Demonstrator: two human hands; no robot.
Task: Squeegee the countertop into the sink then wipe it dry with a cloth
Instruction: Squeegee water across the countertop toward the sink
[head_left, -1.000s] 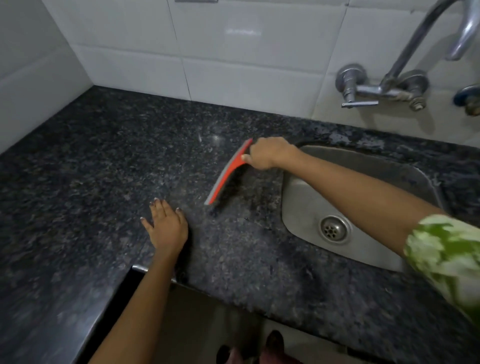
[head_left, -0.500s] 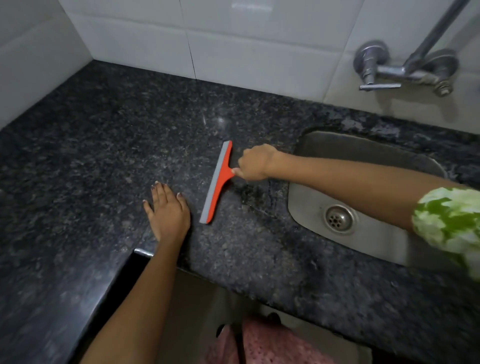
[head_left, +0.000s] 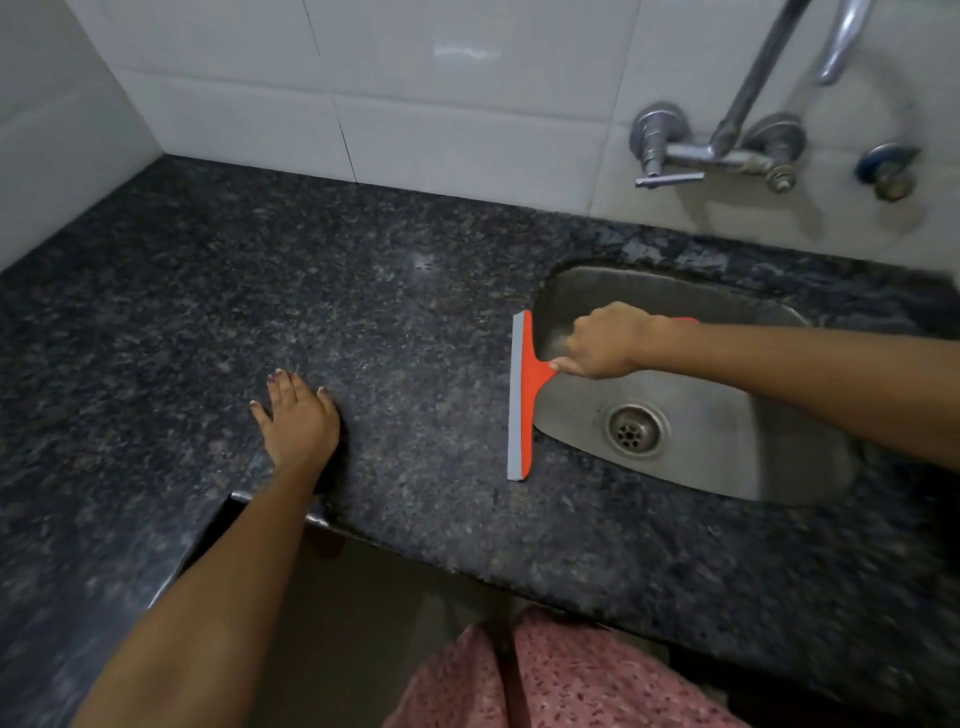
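My right hand (head_left: 602, 340) grips the handle of an orange squeegee (head_left: 522, 400) with a grey rubber blade. Its blade lies along the left rim of the steel sink (head_left: 727, 431), on the dark speckled granite countertop (head_left: 363, 312). The hand itself hovers over the sink basin. My left hand (head_left: 298, 418) rests flat on the countertop near the front edge, fingers spread, holding nothing. No cloth is in view.
A wall-mounted metal tap (head_left: 722, 145) with a long spout juts out above the sink. White tiled walls (head_left: 415, 104) close off the back and left side. The counter's front edge has an inward corner (head_left: 270, 509) under my left forearm.
My right hand has drawn the squeegee to the right across the countertop, from near my left hand to the sink's left rim. My left hand has stayed flat in place.
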